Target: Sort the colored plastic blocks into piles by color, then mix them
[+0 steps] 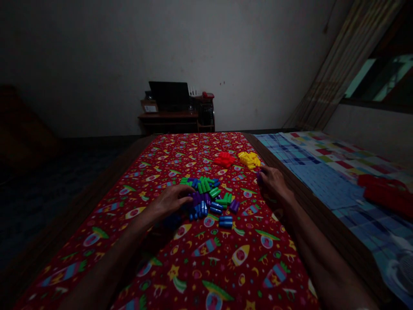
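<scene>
Small glossy bullet-shaped plastic pieces lie mixed in a loose pile on the red patterned cloth (200,258). Among them are green pieces (204,186), blue pieces (216,208) and purple pieces (234,206). At the pile's left edge is my left hand (172,200), thumb and fingers apart and nearest some purple pieces; whether it touches them I cannot tell. My right hand (273,180) is closed on a purple plastic piece (259,177), mostly hidden by the fingers. Just beyond it sit a heap of yellow pieces (249,159) and, left of that, a heap of red pieces (225,159).
A dark brown surface (325,215) borders the cloth. To the right are blue checked bedding (290,165) and a red cloth item (387,193). Against the far wall stands a desk (171,115) with a dark monitor (170,95). A curtain (335,64) hangs by the window.
</scene>
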A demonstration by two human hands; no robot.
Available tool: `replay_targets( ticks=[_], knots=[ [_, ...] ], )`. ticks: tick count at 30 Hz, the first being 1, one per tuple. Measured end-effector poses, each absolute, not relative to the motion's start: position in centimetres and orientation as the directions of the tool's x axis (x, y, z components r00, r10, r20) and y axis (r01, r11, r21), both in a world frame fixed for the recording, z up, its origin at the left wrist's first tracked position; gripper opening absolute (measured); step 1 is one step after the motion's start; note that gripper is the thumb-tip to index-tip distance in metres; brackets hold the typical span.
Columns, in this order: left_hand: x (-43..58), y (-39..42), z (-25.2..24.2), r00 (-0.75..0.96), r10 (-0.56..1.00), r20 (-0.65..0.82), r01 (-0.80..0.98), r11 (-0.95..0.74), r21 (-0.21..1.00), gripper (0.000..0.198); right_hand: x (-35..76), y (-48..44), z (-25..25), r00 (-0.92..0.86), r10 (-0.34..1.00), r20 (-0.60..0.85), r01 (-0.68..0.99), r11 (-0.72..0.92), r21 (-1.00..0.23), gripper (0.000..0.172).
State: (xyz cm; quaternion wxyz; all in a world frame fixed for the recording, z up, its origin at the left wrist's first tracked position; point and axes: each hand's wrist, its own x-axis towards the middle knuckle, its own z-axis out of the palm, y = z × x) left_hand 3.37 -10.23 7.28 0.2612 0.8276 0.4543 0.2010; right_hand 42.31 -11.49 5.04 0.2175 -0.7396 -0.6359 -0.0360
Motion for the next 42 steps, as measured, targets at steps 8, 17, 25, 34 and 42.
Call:
replay_targets(
  ticks=[8,17,25,34,42],
  knots=[
    [4.9,-10.5,6.4,0.404,0.902,0.15,0.458,-0.342,0.821,0.039,39.8,-11.3,6.8,0.216,0.877,0.43,0.818,0.078,-0.57,0.03],
    [7.5,-12.8,6.0,0.399,0.897,0.191,0.414,-0.362,0.835,0.026,28.2,-14.9,6.4,-0.413,0.849,0.33,0.502,0.515,-0.695,0.025],
    [5.3,-11.8,4.2,0.523,0.802,0.288,0.66,-0.595,0.46,0.024,39.3,-11.3,6.2,0.166,0.888,0.429,0.851,0.091,-0.518,0.03],
    [5.7,-11.3,3.4,0.469,0.837,0.281,0.7,-0.547,0.459,0.021,41.8,-11.6,5.2,0.303,0.868,0.392,0.918,-0.155,-0.366,0.033],
    [6.8,-11.9,4.8,0.385,0.859,0.338,0.581,-0.51,0.635,0.032,31.7,-13.4,6.4,-0.221,0.909,0.353,0.57,0.414,-0.71,0.028]
  ],
)
